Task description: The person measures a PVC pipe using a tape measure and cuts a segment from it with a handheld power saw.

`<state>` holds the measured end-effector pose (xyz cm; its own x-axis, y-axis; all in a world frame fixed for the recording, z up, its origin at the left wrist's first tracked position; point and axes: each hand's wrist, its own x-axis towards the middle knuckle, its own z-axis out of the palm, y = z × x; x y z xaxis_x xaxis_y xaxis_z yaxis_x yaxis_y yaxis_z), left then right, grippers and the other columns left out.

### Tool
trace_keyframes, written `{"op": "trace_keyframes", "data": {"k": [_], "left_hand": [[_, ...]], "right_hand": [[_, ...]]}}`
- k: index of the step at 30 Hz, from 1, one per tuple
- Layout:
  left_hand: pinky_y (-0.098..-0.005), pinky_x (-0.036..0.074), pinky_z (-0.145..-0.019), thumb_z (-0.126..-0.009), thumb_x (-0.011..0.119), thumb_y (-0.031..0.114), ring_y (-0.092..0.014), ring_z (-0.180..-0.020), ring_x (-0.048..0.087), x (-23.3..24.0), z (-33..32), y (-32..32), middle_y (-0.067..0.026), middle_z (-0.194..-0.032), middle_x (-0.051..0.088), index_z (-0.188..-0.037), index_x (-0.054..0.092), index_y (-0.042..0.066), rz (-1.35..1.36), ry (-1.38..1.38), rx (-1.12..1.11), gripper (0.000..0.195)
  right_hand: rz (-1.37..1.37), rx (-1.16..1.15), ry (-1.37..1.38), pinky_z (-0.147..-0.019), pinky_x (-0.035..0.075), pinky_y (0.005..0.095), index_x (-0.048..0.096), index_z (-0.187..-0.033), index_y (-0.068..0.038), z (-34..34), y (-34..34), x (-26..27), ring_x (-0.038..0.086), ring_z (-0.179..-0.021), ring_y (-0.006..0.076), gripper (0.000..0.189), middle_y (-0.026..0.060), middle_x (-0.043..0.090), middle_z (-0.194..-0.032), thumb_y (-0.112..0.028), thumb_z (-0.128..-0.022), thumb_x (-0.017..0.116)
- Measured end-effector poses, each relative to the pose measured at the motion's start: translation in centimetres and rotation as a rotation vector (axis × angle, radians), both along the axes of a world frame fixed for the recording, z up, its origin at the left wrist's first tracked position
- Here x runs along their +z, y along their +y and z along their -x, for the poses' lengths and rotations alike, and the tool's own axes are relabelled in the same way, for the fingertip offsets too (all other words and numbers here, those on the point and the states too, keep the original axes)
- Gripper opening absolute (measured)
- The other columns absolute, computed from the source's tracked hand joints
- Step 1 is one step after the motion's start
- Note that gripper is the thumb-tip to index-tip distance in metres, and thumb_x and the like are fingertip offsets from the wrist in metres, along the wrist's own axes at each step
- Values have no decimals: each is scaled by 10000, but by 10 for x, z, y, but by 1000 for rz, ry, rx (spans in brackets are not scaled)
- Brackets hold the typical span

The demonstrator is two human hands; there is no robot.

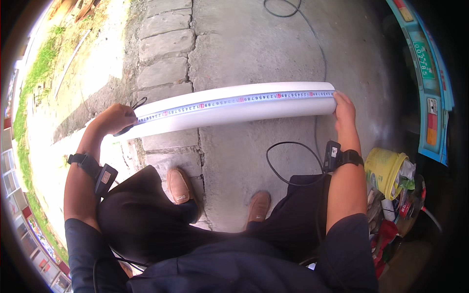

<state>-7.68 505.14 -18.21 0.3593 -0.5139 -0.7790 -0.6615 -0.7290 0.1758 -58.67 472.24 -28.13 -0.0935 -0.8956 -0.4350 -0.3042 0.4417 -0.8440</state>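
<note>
A long white pipe (pixel 220 113) lies across in front of me, running out to the left into glare. Along its upper side stretches the blade of a tape measure (pixel 220 102), bearing black and red numbers. My left hand (pixel 116 119) is closed around the dark tape case, mostly hidden by the fingers, against the pipe. At the pipe's right end, my right hand (pixel 344 106) pinches the tape's end at the rim. A dark strap loop sticks up beside my left hand. Both forearms carry strapped-on black devices.
Black cable (pixel 322 55) loops over the concrete floor (pixel 256 47). Stone blocks (pixel 166 44) form a strip at left, with grass beyond. A yellow bucket (pixel 383 172) with rubbish stands at right, below a blue vehicle's rear (pixel 421 84). My brown shoes (pixel 180 186) are below the pipe.
</note>
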Motion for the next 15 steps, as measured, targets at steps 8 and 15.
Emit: {"op": "trace_keyframes", "data": {"k": [8, 15], "left_hand": [[-329, 511, -610, -864, 643, 208, -177, -656, 619, -9, 7, -9, -100, -759, 677, -953, 697, 19, -31, -25, -37, 216], [-322, 469, -527, -856, 625, 160, -157, -559, 568, -35, -8, 11, -79, -653, 601, -864, 652, -12, 103, 2, -23, 175]], "right_hand": [[43, 12, 1, -861, 433, 286, 645, -1158, -10, 11, 0, 2, 600, -973, 156, 344, 71, 664, -1059, -236, -898, 649], [95, -118, 37, -778, 451, 275, 592, -1216, -104, 69, -26, 88, 643, -892, 162, 385, 54, 655, -1050, -329, -908, 643]]}}
